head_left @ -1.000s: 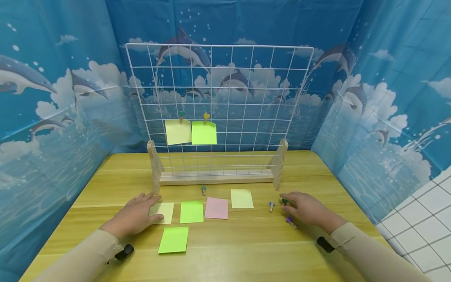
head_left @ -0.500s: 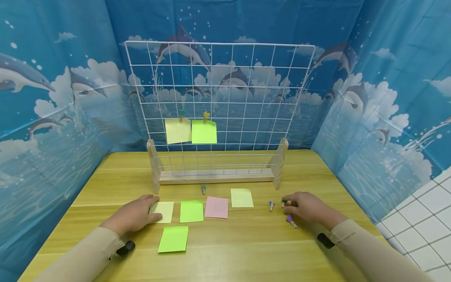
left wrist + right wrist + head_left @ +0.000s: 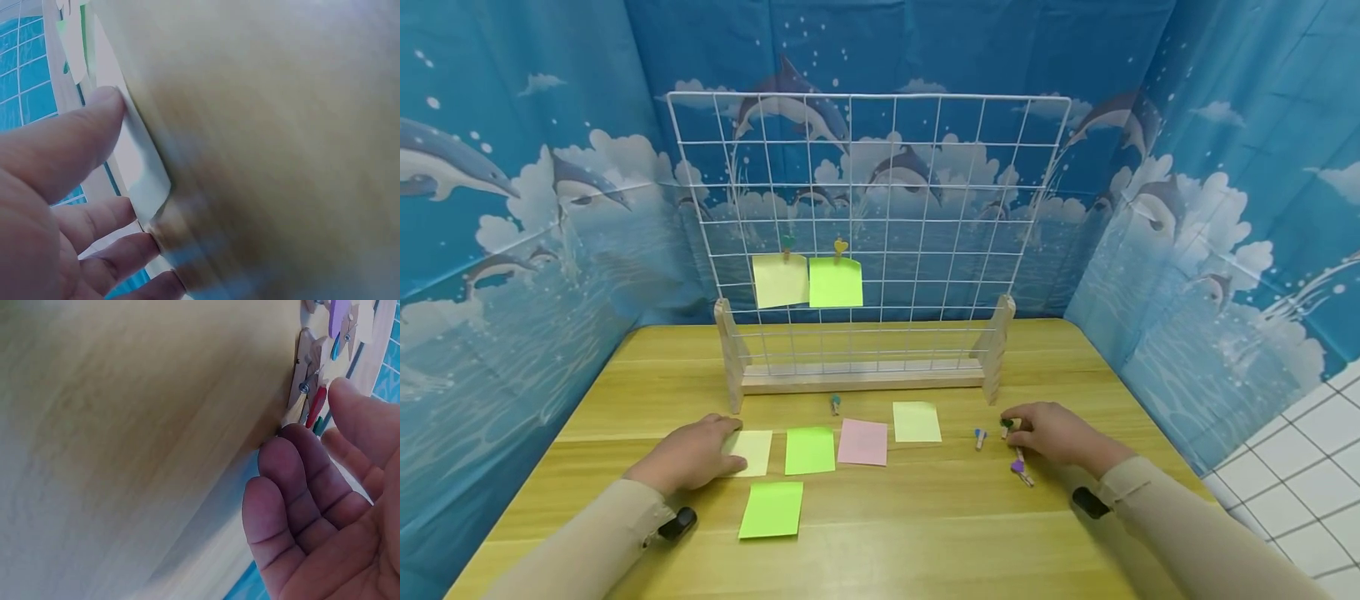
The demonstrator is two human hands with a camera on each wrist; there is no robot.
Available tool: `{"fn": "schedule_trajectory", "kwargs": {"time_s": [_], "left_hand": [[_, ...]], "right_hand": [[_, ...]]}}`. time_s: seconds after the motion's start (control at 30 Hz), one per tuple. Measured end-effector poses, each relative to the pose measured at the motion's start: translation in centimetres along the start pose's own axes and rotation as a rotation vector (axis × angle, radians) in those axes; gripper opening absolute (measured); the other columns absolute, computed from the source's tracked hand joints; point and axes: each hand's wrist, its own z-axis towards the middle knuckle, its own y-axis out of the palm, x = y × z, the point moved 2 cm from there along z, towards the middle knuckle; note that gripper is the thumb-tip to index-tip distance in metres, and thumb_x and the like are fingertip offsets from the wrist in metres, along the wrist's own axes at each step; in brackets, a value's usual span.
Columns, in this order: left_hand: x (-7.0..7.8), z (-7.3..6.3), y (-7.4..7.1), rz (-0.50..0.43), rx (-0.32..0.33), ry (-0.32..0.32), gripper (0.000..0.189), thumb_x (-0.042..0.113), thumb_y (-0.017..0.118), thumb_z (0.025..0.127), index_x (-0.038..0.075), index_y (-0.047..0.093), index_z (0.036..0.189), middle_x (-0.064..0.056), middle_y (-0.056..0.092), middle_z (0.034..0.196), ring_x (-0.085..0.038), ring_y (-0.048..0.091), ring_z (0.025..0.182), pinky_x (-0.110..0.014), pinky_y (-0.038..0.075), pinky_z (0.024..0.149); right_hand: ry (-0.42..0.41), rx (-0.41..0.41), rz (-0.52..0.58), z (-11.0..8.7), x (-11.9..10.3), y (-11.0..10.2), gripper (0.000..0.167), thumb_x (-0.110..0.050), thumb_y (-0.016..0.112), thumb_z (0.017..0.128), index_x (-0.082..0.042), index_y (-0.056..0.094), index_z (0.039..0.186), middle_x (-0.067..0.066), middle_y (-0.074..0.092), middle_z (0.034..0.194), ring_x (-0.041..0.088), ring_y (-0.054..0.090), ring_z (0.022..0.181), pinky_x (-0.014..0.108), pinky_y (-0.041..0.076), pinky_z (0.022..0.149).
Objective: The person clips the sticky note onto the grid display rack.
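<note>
After shifting the right grip at four o'clock, baring a red clothespin; parted, seemingly empty beside a green clothespin, apparently mid-selection. At eight, touching a pale-yellow sticky note with relaxed left grip.

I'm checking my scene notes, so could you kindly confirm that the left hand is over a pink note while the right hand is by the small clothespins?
Not quite: the head view shows the left hand over a pale yellow note, not pink; the right hand is by the small clothespins.
</note>
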Motion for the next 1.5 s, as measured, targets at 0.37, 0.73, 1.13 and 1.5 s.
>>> {"fn": "schedule_trajectory", "kwargs": {"time_s": [0.37,0.73,1.13,1.5], "left_hand": [[-0.1,0.4,0.4,0.038,0.022,0.021,0.067,0.042,0.078,0.094,0.000,0.058,0.143,-0.022,0.062,0.139,-0.039,0.066,0.122,-0.058,0.052,0.105],[0.0,0.6,0.3,0.032,0.011,0.005,0.064,0.040,0.080,0.094,0.004,0.059,0.142,-0.020,0.063,0.136,-0.033,0.068,0.112,-0.057,0.054,0.101],[0.4,0.4,-0.1,0.034,0.008,-0.004,0.064,0.041,0.081,0.093,0.003,0.060,0.140,-0.016,0.065,0.127,-0.026,0.067,0.104,-0.053,0.056,0.097],[0.3,0.4,0.0,0.021,0.008,-0.009,0.063,0.039,0.081,0.093,0.002,0.059,0.139,-0.013,0.065,0.120,-0.023,0.063,0.095,-0.051,0.056,0.094]], "right_hand": [[0.031,-0.040,0.061,-0.9,0.8,-0.8,0.017,-0.025,0.083,0.092,-0.013,0.071,0.092,-0.002,0.064,0.081,0.015,0.054,0.072,0.031,0.045,0.062],[0.032,-0.112,0.146,-0.4,1.2,-0.7,0.010,-0.022,0.079,0.095,-0.013,0.075,0.093,-0.001,0.066,0.076,0.013,0.054,0.066,0.028,0.045,0.060],[0.062,-0.124,0.187,-0.5,0.7,-0.6,0.008,-0.011,0.080,0.093,-0.010,0.072,0.090,-0.001,0.064,0.076,0.015,0.054,0.067,0.029,0.046,0.060],[0.134,-0.146,0.222,-0.4,0.5,-0.4,0.008,-0.008,0.078,0.094,-0.008,0.071,0.089,-0.001,0.060,0.072,0.014,0.052,0.065,0.029,0.045,0.061]]}}
